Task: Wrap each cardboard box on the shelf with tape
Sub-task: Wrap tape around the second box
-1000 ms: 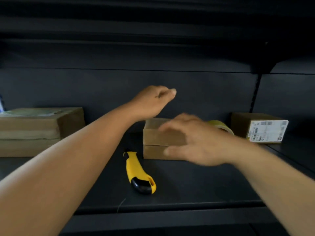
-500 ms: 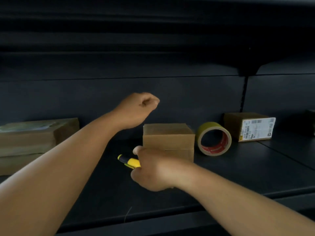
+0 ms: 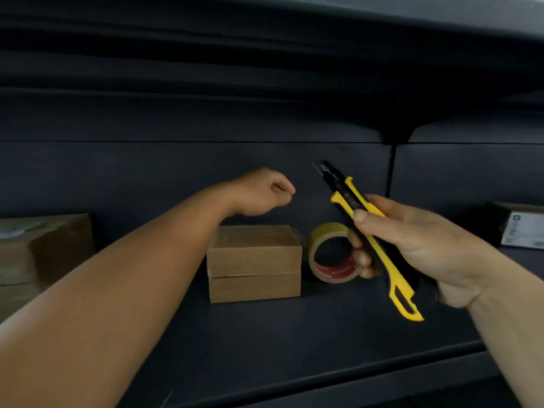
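Note:
A small brown cardboard box [image 3: 254, 262] stands in the middle of the dark shelf [image 3: 265, 337]. A roll of tan tape [image 3: 329, 254] with a red core stands on edge right next to it, on its right. My right hand [image 3: 412, 242] grips a yellow and black utility knife [image 3: 382, 260], held in the air in front of the roll with its blade end pointing up and left. My left hand [image 3: 262, 192] hovers above the small box with its fingers curled; nothing shows in it.
A larger brown box [image 3: 44, 248] sits at the shelf's left end. Another box with a white label [image 3: 518, 228] sits at the far right. An upper shelf hangs overhead, and the shelf's front lip runs below my arms.
My right hand went from the small box down to the knife on the shelf, took hold of it and lifted it up to the right. My left hand curled its fingers.

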A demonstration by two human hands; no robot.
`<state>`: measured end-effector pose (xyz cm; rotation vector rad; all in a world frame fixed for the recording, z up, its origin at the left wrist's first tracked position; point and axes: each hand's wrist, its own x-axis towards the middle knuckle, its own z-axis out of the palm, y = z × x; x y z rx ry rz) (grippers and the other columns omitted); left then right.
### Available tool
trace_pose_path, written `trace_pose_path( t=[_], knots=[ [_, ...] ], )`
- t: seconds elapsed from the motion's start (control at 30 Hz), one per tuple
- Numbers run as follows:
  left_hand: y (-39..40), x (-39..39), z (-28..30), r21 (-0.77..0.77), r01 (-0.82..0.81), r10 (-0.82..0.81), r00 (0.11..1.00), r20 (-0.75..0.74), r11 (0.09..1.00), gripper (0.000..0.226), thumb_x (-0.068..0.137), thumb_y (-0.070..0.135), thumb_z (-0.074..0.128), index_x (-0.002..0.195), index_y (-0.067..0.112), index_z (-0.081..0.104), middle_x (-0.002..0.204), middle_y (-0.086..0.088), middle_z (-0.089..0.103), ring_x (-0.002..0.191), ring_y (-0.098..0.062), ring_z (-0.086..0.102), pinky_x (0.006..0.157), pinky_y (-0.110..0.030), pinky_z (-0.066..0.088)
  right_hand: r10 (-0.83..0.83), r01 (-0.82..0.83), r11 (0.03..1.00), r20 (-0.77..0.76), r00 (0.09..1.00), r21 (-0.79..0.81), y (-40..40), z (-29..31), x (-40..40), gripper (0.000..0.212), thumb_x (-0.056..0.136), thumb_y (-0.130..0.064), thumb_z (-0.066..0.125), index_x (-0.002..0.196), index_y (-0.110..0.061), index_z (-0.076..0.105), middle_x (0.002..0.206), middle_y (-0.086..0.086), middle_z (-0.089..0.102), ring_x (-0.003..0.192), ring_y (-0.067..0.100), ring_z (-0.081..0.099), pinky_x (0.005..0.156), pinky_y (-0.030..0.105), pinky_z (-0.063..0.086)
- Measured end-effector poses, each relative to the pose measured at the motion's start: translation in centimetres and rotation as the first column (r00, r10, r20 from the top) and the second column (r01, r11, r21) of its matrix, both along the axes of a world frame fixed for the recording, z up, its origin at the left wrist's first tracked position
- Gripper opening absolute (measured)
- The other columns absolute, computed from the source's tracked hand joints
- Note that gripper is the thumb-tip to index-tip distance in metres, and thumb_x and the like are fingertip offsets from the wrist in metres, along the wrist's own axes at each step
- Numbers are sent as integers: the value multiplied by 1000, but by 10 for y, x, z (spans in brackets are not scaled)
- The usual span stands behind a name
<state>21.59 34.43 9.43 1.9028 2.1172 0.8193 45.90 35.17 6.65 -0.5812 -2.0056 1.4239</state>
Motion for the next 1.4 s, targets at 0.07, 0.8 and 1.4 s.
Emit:
trace_pose_path(
  t=[0.07, 0.8, 1.4],
  knots=[
    [14, 9, -5, -116, 56, -64, 996, -61, 992, 28, 91, 37, 60, 116, 25, 63, 109, 11, 61, 108, -8, 56, 96, -26, 43, -55, 56, 998, 11, 998, -14, 9, -4, 1, 9, 91, -18, 57, 98, -15, 61, 67, 5, 58, 55, 16, 57, 55, 31, 54],
    [80, 34, -14, -607, 54, -105, 993, -49, 793, 74, 79, 74, 43, 108, 11, 66, 82, -5, 72, 80, -19, 67, 78, -30, 52, -27, -21, 994, 421, 906, 110, 40, -19, 11, 45, 97, -27, 46, 120, -63, 32, 71, 8, 71, 64, 21, 70, 61, 33, 56],
    [66, 23, -34, -322, 290, -166, 917, 363, 901, 3, 86, 15, 68, 85, 15, 71, 64, 3, 67, 54, -2, 60, 55, -18, 50, -315, -129, 885, 780, 541, 447, 17, 8, -28, 65, 96, -21, 49, 141, -55, 18, 96, 4, 61, 68, 22, 67, 71, 33, 60]
  ],
)
